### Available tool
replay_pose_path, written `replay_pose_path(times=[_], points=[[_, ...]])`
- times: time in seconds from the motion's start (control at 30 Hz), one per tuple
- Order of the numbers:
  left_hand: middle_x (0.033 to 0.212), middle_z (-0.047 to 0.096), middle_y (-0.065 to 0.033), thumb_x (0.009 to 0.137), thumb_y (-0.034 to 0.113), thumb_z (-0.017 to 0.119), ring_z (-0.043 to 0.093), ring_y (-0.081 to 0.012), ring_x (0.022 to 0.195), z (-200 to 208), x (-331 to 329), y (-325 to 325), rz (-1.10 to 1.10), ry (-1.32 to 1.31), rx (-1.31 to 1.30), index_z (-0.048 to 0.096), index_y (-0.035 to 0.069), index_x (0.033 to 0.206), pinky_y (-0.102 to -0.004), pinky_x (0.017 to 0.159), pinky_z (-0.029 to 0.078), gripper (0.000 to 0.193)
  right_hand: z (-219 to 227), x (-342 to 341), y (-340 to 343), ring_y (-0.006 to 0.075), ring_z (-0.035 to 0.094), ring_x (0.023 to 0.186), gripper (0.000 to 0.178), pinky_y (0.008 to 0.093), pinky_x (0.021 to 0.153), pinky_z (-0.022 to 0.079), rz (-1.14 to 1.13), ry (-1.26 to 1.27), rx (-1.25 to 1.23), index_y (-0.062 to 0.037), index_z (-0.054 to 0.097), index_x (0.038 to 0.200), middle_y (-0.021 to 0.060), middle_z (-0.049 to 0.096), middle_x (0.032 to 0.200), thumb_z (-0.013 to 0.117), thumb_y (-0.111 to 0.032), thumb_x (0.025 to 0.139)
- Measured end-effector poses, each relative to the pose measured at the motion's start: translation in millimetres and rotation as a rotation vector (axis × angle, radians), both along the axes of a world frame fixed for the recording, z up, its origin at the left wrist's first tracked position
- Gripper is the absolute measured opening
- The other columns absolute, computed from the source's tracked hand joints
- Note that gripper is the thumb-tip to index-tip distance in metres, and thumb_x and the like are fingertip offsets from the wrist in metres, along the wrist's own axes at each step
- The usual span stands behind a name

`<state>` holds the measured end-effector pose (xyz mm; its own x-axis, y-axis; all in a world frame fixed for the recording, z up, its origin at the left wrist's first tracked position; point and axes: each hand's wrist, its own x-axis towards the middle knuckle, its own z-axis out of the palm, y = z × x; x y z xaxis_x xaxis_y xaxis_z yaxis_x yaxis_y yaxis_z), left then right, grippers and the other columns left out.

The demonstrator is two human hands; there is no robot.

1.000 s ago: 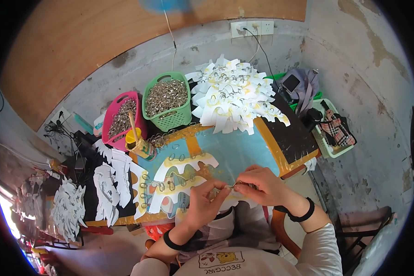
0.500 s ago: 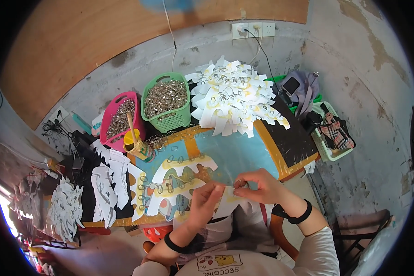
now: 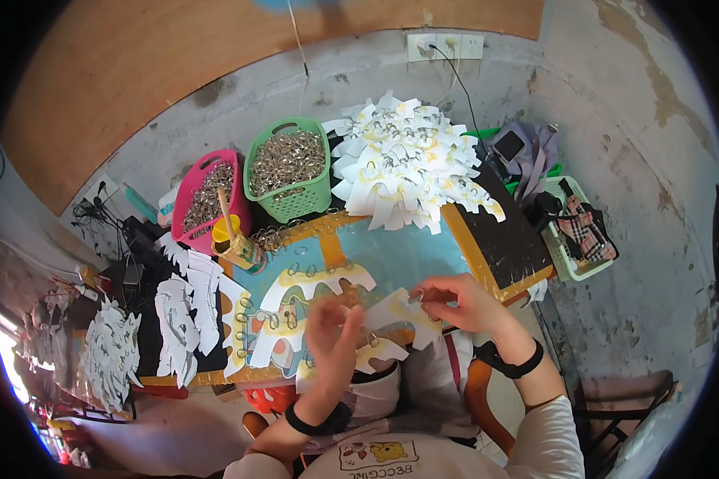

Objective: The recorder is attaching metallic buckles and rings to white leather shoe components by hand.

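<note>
My right hand [image 3: 465, 305] is closed, pinching the right part of a white cut-out strip [image 3: 391, 313] with yellow glue smears, near a metal ring. My left hand [image 3: 333, 339] is off the strip, just left of it, with thumb and fingers apart and slightly blurred. Beneath and left of my hands, scalloped white strips [image 3: 275, 345] with yellow glue and metal rings lie on the blue-and-orange tabletop [image 3: 411, 254]. Another glued strip [image 3: 385, 351] rests at the near table edge, partly hidden by my left hand.
Behind stand a pink basket [image 3: 185, 209] and a green basket [image 3: 291, 209] of metal rings. A glue tin [image 3: 248, 255] holds a brush. A heap of ringed strips [image 3: 407, 164] fills the back right; plain white strips [image 3: 177, 323] lie left. A white basket [image 3: 591, 267] stands right.
My left hand has let go of the white strip and moved left. My right hand has shifted slightly up and right, still holding the strip, which now lies more tilted.
</note>
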<state>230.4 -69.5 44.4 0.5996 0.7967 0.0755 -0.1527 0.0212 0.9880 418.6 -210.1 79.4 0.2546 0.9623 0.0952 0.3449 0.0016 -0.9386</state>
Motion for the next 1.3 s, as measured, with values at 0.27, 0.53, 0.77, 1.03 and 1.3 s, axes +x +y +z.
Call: replay_pose_path(times=[0.27, 0.53, 0.77, 1.03, 1.3], points=[[0.083, 0.065, -0.0021, 0.088, 0.004, 0.067, 0.059, -0.0062, 0.073, 16, -8, -34, -0.316, 0.071, -0.226, 0.061, -0.001, 0.098, -0.0233, 0.064, 0.047, 0.012, 23, -33, 19, 0.0107, 0.064, 0.076, 0.025, 0.0263, 0.072, 0.052, -0.124, -0.089, 0.126, -0.0007, 0.064, 0.109, 0.0077, 0.067, 0.087, 0.065, -0.002, 0.085], [0.081, 0.063, -0.0009, 0.088, 0.000, 0.065, 0.060, -0.0068, 0.076, 12, -14, -23, -0.185, -0.126, -0.307, 0.059, 0.000, 0.095, -0.0223, 0.072, 0.051, 0.009, 4, -40, 18, 0.0119, 0.059, 0.100, 0.045, 0.0260, 0.085, 0.047, -0.022, 0.451, 0.150, -0.0011, 0.046, 0.127, 0.0050, 0.059, 0.113, 0.058, 0.005, 0.084], [0.081, 0.062, -0.0006, 0.085, -0.003, 0.068, 0.060, -0.0059, 0.074, 3, -24, -12, -0.044, -0.121, -0.202, 0.062, -0.002, 0.093, -0.0216, 0.068, 0.051, 0.011, -8, -72, 24, 0.0115, 0.060, 0.098, 0.032, 0.0282, 0.086, 0.048, -0.167, 0.441, 0.225, -0.0030, 0.047, 0.117, 0.0034, 0.060, 0.096, 0.059, 0.002, 0.088], [0.090, 0.065, -0.0074, 0.083, -0.008, 0.067, 0.064, -0.0108, 0.074, 14, -59, 23, 0.064, -0.202, -0.060, 0.063, -0.005, 0.098, -0.0246, 0.069, 0.053, 0.016, -47, -57, 25, 0.0203, 0.058, 0.076, 0.014, 0.0289, 0.068, 0.044, -0.331, -0.288, 0.064, -0.0063, 0.062, 0.089, 0.0062, 0.059, 0.091, 0.070, -0.011, 0.078], [0.096, 0.063, -0.0075, 0.080, -0.012, 0.064, 0.060, -0.0118, 0.079, 35, -111, 51, 0.328, -0.107, 0.273, 0.064, -0.005, 0.095, -0.0252, 0.069, 0.049, 0.016, -81, -72, 12, 0.0284, 0.061, 0.070, 0.018, 0.0371, 0.064, 0.048, -0.184, -0.474, -0.103, -0.0042, 0.061, 0.084, 0.0103, 0.063, 0.077, 0.070, -0.018, 0.077]])
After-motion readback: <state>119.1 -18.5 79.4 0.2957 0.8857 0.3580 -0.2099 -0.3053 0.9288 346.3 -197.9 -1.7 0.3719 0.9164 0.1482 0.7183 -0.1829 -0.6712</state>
